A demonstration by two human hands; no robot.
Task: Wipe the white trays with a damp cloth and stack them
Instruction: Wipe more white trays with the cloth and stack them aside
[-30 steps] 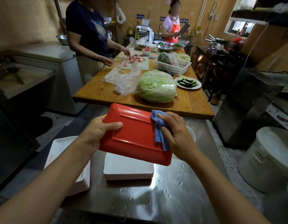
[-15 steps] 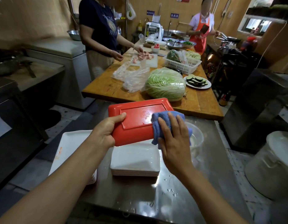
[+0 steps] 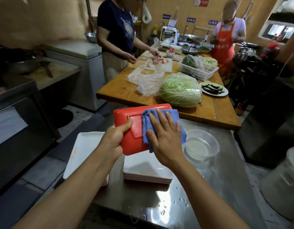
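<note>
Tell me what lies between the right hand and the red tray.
In the head view, a folded blue cloth lies between them: the right hand presses it flat against the red tray, which the left hand grips by its left edge.

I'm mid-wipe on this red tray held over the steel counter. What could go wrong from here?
1. The left hand grips the red plastic tray by one end only while the right hand presses the blue cloth onto it; it may tip or slip.
2. The clear plastic bowl of water sits close beside the right hand; a wide stroke might knock it.
3. The steel counter is wet, so the stack of white trays could slide.
</note>
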